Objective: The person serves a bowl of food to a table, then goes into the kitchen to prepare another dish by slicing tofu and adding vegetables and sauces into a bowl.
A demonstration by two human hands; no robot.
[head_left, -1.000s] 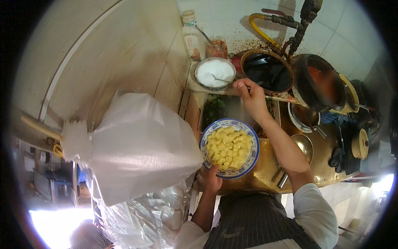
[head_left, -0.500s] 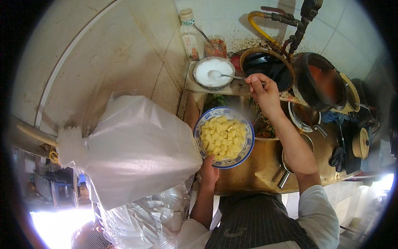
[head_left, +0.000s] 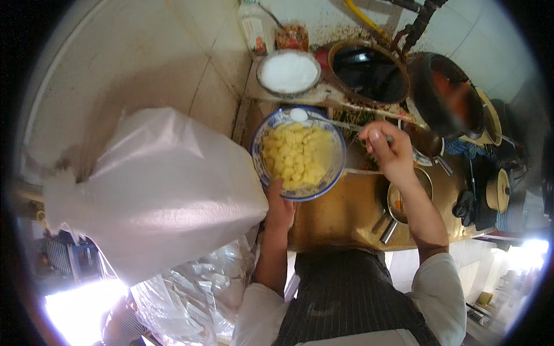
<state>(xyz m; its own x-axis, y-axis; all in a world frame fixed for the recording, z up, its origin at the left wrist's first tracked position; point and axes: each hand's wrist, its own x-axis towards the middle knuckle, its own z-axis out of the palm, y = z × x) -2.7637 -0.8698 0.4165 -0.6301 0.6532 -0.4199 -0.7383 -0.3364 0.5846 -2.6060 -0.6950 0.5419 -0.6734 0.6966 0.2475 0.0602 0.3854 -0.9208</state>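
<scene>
My left hand (head_left: 280,205) grips the near-left rim of a blue-and-white patterned bowl (head_left: 336,164), thumb on the inside. Pale yellow cubes (head_left: 295,155), perhaps cut potato, fill most of it. In my right hand (head_left: 389,151) is the handle of a metal spoon (head_left: 334,122), pinched between thumb and fingers. The spoon's head carries a heap of white granules (head_left: 299,115) over the far side of the cubes. Beyond it, on the ledge, sits a bowl (head_left: 261,82) of the same-looking white granules (head_left: 289,71).
Behind stand a jar of red chopped stuff (head_left: 293,37), a bottle (head_left: 254,29), a pot of dark liquid (head_left: 406,81) and a pot with red contents (head_left: 416,95). A handled pan (head_left: 389,230) is below my right forearm. Plastic sheeting (head_left: 167,190) bulges at left.
My right hand has carried the loaded spoon from the white granules' bowl to above the cubes. The view has shifted; the patterned bowl stays in my left hand.
</scene>
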